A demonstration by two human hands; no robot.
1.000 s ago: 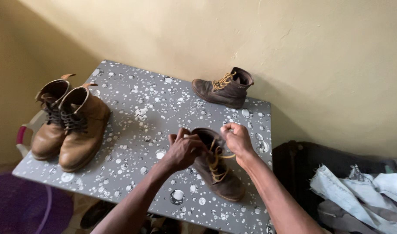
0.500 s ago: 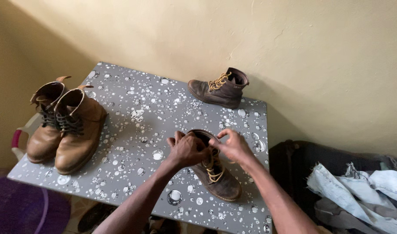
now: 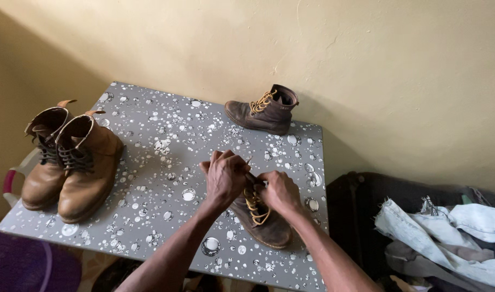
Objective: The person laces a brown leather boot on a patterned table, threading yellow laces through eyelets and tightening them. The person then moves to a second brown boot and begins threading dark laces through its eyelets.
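Observation:
A dark brown boot (image 3: 264, 224) with yellow laces (image 3: 254, 205) stands on the grey, bubble-patterned table (image 3: 166, 162), toe toward me. My left hand (image 3: 225, 176) is closed over the boot's collar, pinching a lace end. Beside it my right hand (image 3: 280, 190) grips the laces at the top of the boot. The boot's opening is hidden under both hands. Its matching boot (image 3: 262, 111) stands at the table's far edge by the wall.
A pair of tan boots (image 3: 69, 157) with dark laces stands at the table's left end. A dark bag (image 3: 366, 211) with pale denim cloth (image 3: 447, 232) on it lies right of the table. A purple object (image 3: 25, 267) sits at lower left. A yellow wall rises behind.
My two hands have drawn together over the boot's top; the right hand came down and left from holding a lace out. The view shifted slightly right.

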